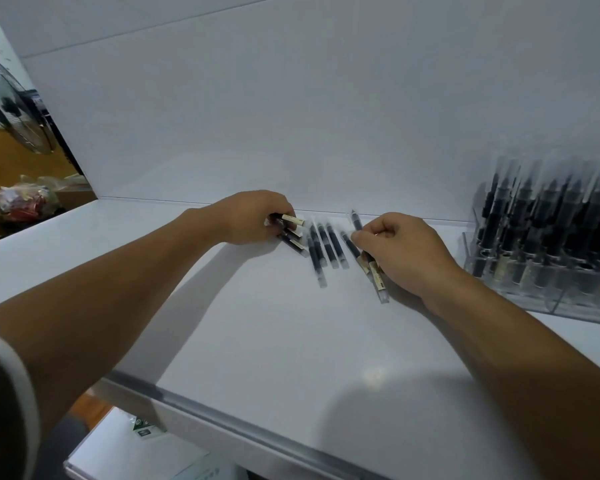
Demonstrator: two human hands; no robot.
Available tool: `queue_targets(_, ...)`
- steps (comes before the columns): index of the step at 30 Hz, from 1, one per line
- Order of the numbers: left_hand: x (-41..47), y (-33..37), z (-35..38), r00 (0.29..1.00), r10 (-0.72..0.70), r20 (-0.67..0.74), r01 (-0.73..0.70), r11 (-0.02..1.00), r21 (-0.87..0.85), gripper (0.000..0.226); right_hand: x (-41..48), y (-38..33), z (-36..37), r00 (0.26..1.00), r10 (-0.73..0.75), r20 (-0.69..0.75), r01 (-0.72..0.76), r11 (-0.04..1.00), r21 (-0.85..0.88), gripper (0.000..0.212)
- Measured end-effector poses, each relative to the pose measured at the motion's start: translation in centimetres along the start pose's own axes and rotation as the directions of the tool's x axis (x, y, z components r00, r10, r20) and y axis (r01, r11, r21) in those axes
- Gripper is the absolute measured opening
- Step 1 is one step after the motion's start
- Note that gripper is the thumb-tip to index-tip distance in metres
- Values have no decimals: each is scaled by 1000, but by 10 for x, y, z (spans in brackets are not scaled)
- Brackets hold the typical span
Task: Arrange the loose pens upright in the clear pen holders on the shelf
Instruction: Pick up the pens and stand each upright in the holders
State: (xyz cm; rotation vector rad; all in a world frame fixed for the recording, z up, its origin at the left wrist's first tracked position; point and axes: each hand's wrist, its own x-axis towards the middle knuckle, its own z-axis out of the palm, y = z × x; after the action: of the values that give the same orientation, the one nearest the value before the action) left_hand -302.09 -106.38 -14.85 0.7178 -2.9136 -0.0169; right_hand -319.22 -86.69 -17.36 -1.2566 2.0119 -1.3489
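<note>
Several loose black pens (329,247) with clear caps lie side by side on the white shelf (274,341), near the back wall. My left hand (253,216) is closed on a small bunch of pens (291,221) at the left end of the row. My right hand (402,251) pinches a pen (356,221) at its upper part, and two more pens (378,282) stick out from under its fingers. The clear pen holder (548,292) stands at the right, filled with several upright black pens (551,216).
The shelf's metal-trimmed front edge (222,415) runs diagonally across the bottom. A fan (11,105) and a plastic bag (25,199) lie beyond the shelf's left side. A white box (136,452) sits below the shelf.
</note>
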Motion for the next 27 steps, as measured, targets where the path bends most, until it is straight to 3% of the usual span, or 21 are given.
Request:
queue_targets(6,1,3,-10,994,63,90,-73,992,104,21,-1,-1,1,1000,-25,-5,25,999,42,11)
queue_targets(9,-1,2,-12,995,82,59,-90,985,148,15,-1,-4,0,999,-40,-22,41,998,56,11)
queue_targets(13,-12,10,-12,994,48,-103,-38,995,95,8,-6,-12,0,996,-66,-56,70,995,72,10)
queue_targets(17,-26,37,-23,938,-29,-346,-54,973,-226,10,-18,-26,-3,990,-97,-99,109,986,126,8)
queue_targets(20,-32,70,-35,888,-136,-439,-122,851,-511,6,-24,-42,-18,983,-145,-110,158,979,127,6)
queue_targets(23,-34,108,-38,884,-188,-428,-214,652,-727,8,-38,-52,-44,968,-200,-153,215,973,86,8)
queue_targets(27,-29,169,-28,897,-186,-402,-314,372,-874,9,-67,-46,-96,945,-227,-236,243,969,41,8)
